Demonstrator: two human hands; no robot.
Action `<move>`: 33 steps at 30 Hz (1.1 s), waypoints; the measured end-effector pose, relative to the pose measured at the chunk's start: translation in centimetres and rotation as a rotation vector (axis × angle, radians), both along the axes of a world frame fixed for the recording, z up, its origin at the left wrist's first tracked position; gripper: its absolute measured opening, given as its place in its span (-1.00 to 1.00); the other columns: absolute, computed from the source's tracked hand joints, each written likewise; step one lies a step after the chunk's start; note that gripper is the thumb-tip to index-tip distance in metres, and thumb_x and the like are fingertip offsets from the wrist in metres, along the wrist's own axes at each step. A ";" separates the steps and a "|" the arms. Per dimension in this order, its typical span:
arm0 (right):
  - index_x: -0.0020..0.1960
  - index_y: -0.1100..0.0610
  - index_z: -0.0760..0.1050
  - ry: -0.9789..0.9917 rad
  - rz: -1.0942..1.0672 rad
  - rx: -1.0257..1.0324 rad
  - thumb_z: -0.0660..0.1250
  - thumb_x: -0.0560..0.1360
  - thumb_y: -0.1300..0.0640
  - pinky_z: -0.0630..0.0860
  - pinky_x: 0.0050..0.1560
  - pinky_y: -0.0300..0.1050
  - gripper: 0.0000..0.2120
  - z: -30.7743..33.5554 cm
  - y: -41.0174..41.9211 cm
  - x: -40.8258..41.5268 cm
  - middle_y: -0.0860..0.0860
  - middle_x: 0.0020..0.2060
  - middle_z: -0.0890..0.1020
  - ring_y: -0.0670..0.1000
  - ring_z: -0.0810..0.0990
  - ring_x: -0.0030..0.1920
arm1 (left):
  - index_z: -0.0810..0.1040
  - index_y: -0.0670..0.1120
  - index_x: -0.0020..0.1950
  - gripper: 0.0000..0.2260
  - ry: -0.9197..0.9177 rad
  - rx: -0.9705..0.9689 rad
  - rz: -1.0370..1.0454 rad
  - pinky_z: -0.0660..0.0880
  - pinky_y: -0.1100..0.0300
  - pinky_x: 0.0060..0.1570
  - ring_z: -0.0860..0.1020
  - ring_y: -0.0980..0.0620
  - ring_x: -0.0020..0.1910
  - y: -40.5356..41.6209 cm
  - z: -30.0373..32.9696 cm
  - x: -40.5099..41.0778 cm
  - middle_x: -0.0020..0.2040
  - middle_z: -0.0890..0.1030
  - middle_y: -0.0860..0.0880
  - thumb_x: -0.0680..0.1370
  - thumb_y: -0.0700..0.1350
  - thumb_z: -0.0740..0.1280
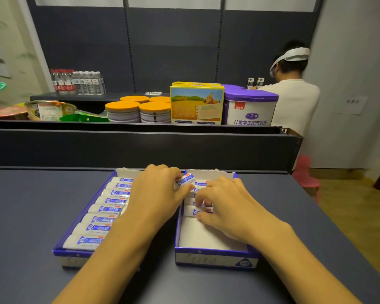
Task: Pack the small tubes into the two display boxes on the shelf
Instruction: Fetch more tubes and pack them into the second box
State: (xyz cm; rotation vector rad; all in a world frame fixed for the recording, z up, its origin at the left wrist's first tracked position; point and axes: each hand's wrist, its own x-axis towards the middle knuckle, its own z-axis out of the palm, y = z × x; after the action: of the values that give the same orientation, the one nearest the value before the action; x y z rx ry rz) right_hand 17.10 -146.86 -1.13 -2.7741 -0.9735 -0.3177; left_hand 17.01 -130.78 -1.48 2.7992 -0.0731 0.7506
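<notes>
Over right box (pixel 215 254) | left hand (pixel 156 189) pinches tube (pixel 185 180)

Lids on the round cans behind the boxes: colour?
Orange, on the banded round cans; head view shows them best.

A dark blue shelf (pixel 31 216) carries two blue display boxes, left (pixel 59 249) and right (pixel 215 257), side by side

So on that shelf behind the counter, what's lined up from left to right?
Snack packets → orange-lidded cans → yellow picture box → purple-lidded milk powder tin. Behind them, far left, stand the water bottles.
</notes>
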 end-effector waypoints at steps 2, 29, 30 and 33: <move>0.13 -0.07 0.53 -0.003 0.003 -0.004 0.25 0.55 -0.10 0.30 0.15 -0.08 -0.78 0.0 0.1 -0.1 -0.05 0.08 0.55 -0.02 0.39 0.14 | 0.57 0.06 0.17 -0.63 -0.005 -0.011 -0.002 0.35 0.22 -0.11 0.47 0.06 0.06 0.0 -0.1 0.0 0.06 0.61 0.05 0.50 0.24 0.26; 0.04 0.00 0.59 -0.106 -0.289 0.331 0.27 0.54 -0.05 0.37 0.00 -0.21 -0.80 -0.6 -3.2 1.3 -0.09 -0.08 0.58 -0.12 0.39 -0.05 | 0.56 0.12 0.10 -0.67 0.123 -0.068 -0.275 0.27 0.26 -0.06 0.36 0.17 -0.03 -0.8 0.9 -1.3 0.04 0.54 0.13 0.40 0.20 0.40; 0.04 0.00 0.59 -0.103 -0.290 0.335 0.27 0.54 -0.05 0.37 -0.01 -0.22 -0.81 -0.7 -3.2 1.4 -0.09 -0.09 0.58 -0.12 0.39 -0.05 | 0.57 0.13 0.10 -0.67 0.119 -0.065 -0.286 0.26 0.25 -0.07 0.36 0.17 -0.04 -0.7 1.0 -1.3 0.03 0.55 0.14 0.39 0.21 0.41; 0.03 0.00 0.59 -0.099 -0.281 0.339 0.27 0.54 -0.05 0.41 -0.02 -0.19 -0.81 -0.7 -3.3 1.3 -0.09 -0.10 0.57 -0.10 0.41 -0.03 | 0.59 0.15 0.09 -0.69 0.103 -0.028 -0.323 0.26 0.21 -0.05 0.37 0.18 -0.04 -0.7 1.3 -1.4 0.04 0.58 0.17 0.40 0.21 0.41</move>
State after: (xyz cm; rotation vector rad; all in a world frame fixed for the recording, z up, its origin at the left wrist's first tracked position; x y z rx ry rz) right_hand 18.36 -150.17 -1.84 -2.5925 -0.4874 -0.6045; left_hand 15.58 -131.51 -0.15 2.6972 -0.4784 0.5238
